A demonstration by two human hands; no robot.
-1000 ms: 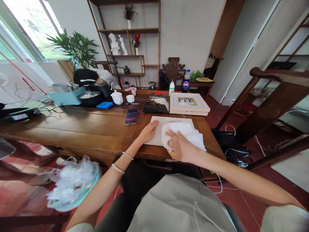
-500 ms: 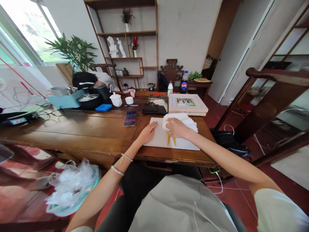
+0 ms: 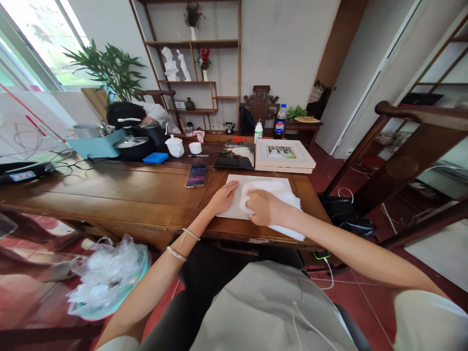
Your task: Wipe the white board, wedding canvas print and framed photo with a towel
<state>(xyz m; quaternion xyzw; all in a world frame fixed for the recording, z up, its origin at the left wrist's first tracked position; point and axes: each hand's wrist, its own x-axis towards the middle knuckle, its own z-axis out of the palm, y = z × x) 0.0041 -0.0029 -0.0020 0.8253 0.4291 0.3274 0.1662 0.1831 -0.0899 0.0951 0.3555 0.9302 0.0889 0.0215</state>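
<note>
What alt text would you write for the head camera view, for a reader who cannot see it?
The person's right hand presses a white cloth onto a flat white board on a wooden table, while the left hand lies flat on the board's left edge. A phone and a white framed picture lie farther back.

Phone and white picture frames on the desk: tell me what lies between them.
In the head view, a dark photo print lies flat between the phone and the white picture frames, close beside the frames.
</note>
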